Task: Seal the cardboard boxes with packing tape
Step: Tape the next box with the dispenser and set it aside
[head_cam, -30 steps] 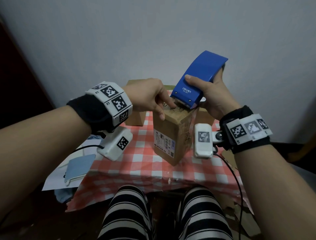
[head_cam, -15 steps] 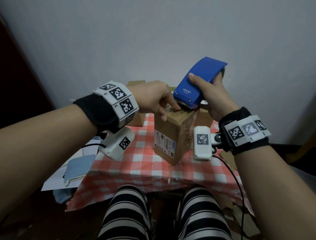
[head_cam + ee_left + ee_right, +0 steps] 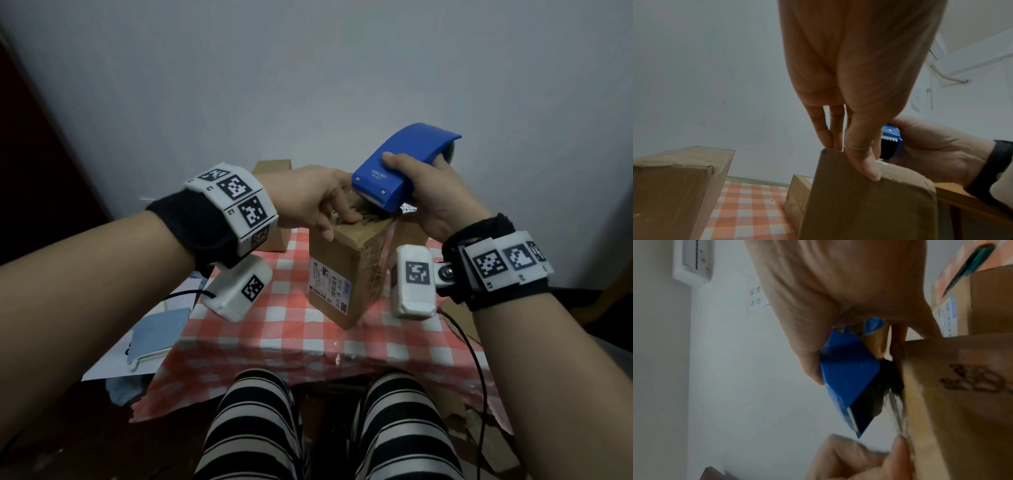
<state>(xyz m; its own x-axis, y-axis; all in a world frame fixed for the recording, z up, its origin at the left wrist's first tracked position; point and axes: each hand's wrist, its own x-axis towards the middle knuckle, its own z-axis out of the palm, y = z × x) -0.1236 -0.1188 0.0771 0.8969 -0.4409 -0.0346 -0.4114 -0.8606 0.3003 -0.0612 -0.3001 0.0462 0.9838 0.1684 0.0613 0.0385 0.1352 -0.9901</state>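
Lowered, right hand (image 3: 435,192) fingers grip dispenser (image 3: 400,164); left hand (image 3: 308,202) fingers press box (image 3: 346,267).

Both hands and a blue tape dispenser (image 3: 397,171) crowd the top of the upright box (image 3: 346,270); checked cloth (image 3: 274,318) lies open around its base, two boxes (image 3: 274,205) blocking behind.

Upright brown cardboard box (image 3: 346,270) on the checked cloth, blue tape dispenser (image 3: 397,171) tilted at its top.
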